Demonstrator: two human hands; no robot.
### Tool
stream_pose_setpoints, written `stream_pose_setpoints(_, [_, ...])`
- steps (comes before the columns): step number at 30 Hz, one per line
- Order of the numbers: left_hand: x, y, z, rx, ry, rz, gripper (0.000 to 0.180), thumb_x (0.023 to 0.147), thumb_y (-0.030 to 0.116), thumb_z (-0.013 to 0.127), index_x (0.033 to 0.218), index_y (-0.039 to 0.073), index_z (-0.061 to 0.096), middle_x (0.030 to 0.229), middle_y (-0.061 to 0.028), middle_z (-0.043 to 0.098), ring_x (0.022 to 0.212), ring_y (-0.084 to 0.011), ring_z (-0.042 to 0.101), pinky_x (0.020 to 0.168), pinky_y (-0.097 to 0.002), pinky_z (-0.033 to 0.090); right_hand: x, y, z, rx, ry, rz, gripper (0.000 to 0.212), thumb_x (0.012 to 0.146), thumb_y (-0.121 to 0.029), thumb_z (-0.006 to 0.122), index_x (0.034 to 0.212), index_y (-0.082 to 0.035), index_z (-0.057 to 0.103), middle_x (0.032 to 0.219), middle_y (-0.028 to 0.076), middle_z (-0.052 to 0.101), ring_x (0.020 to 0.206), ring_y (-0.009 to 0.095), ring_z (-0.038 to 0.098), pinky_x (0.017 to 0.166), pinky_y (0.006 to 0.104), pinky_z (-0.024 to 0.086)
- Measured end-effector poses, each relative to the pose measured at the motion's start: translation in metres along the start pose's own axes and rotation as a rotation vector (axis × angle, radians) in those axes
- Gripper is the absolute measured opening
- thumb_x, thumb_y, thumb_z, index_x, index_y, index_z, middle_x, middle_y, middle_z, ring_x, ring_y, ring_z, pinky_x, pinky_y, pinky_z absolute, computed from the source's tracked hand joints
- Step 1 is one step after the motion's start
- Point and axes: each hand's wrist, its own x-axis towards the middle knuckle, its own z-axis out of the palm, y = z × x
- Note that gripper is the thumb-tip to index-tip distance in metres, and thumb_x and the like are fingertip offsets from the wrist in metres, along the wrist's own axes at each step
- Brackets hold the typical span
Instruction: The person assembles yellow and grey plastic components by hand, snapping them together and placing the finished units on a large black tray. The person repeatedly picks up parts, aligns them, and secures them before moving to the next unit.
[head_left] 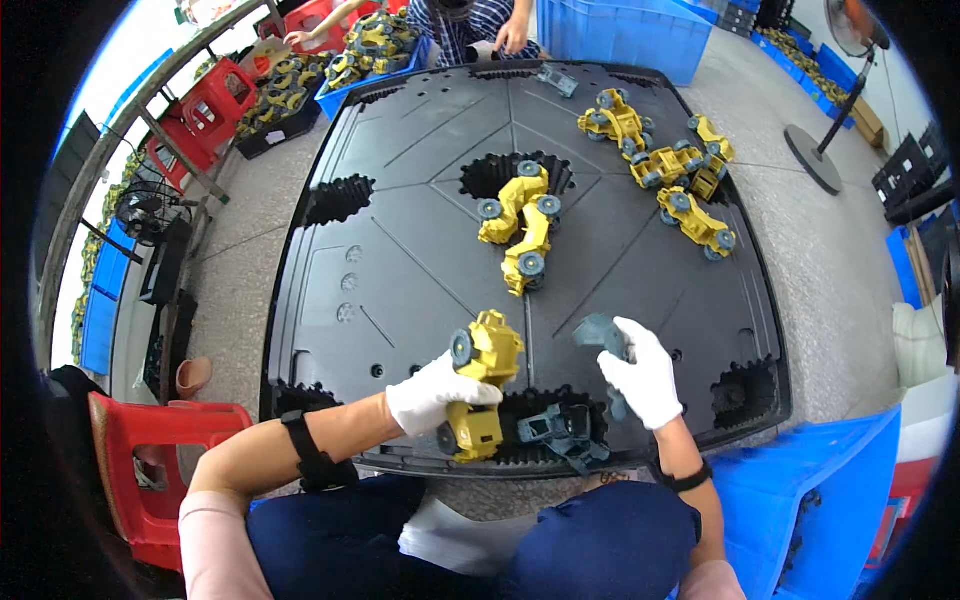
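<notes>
My left hand, in a white glove, is closed round a yellow toy truck with grey wheels, held upright over the table's near edge. In my right hand, also gloved, is a grey-blue plastic toy part, slightly blurred; its exact kind I cannot make out. Between my hands, at the near edge, lies another grey-blue toy part. Farther off, two yellow toy trucks rest touching one another near the middle of the black table.
Several yellow trucks cluster at the table's far right, and a grey part lies at the far edge. A co-worker sits opposite. Blue bins stand around, a red stool at left, a fan at right.
</notes>
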Motion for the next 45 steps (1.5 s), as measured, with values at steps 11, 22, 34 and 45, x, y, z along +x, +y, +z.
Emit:
stream_pose_setpoints(11, [0.01, 0.002, 0.009, 0.074, 0.007, 0.051, 0.092, 0.065, 0.0, 0.084, 0.141, 0.013, 0.035, 0.125, -0.0002, 0.052, 0.121, -0.0165, 0.049, 0.107, -0.0377, 0.038, -0.037, -0.078, 0.022, -0.053, -0.178, -0.422, 0.057, 0.074, -0.019, 0.082, 0.123, -0.002, 0.059, 0.101, 0.013, 0.064, 0.088, 0.023, 0.065, 0.078, 0.0333, 0.053])
stream_pose_setpoints(22, [0.017, -0.005, 0.01, 0.456, 0.044, 0.204, 0.089, 0.067, 0.01, 0.085, 0.137, 0.009, 0.031, 0.121, -0.005, 0.054, 0.115, -0.0162, 0.052, 0.102, -0.0354, 0.043, -0.046, -0.085, 0.025, -0.1, -0.108, -0.431, 0.06, 0.073, -0.015, 0.081, 0.126, -0.001, 0.058, 0.093, 0.013, 0.062, 0.081, 0.023, 0.063, 0.074, 0.0334, 0.051])
stream_pose_setpoints(34, [0.015, -0.001, 0.025, 0.521, 0.114, 0.421, 0.075, 0.071, 0.001, 0.079, 0.129, 0.009, 0.033, 0.11, -0.0052, 0.054, 0.103, -0.0135, 0.054, 0.092, -0.0304, 0.047, -0.046, -0.059, 0.039, -0.3, -0.042, -1.01, 0.032, 0.071, -0.012, 0.077, 0.1, -0.02, 0.068, 0.132, 0.031, 0.052, 0.077, 0.031, 0.064, 0.063, 0.036, 0.056])
stream_pose_setpoints(45, [0.019, -0.013, 0.024, 0.751, 0.051, 0.508, 0.084, 0.068, 0.004, 0.085, 0.131, 0.011, 0.031, 0.115, -0.0039, 0.054, 0.109, -0.0153, 0.054, 0.095, -0.0317, 0.045, -0.055, -0.08, 0.037, -0.19, -0.048, -0.776, 0.075, 0.075, -0.019, 0.079, 0.138, 0.002, 0.044, 0.089, 0.022, 0.06, 0.065, 0.03, 0.062, 0.058, 0.0371, 0.053])
